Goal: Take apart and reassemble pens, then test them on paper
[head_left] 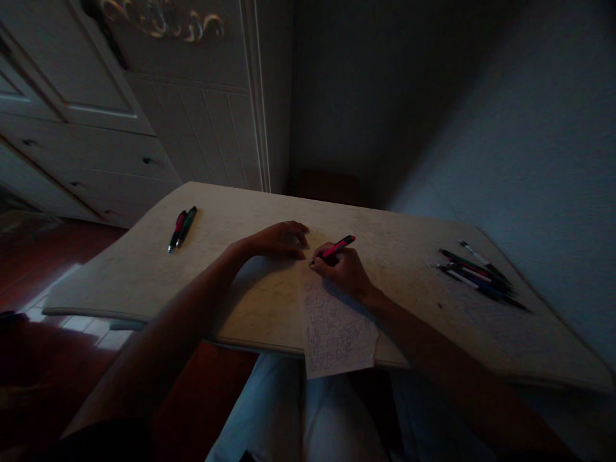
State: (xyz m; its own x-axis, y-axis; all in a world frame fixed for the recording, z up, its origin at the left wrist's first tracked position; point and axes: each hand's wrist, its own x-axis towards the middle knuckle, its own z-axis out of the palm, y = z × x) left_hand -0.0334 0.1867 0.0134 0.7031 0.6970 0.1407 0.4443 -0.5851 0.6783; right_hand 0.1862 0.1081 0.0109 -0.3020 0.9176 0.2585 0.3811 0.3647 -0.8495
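Note:
A sheet of paper [339,330] covered in dense dark pen marks lies on the table, its near end hanging over the front edge. My right hand [347,273] grips a red and black pen [339,246], its tip down at the upper part of the sheet. Part of the paper is hidden under that hand. Just left of the sheet's top, my left hand [279,240] rests on the tabletop with fingers bent and apart, the fingertips near the paper's upper left corner. Nothing shows in the left hand.
The pale table [260,301] has two pens [183,228] at its left. Several more pens [481,276] lie in a bunch at the right, on another marked sheet [495,327]. Behind stands a white cabinet [206,115]; a wall [543,147] borders the right side.

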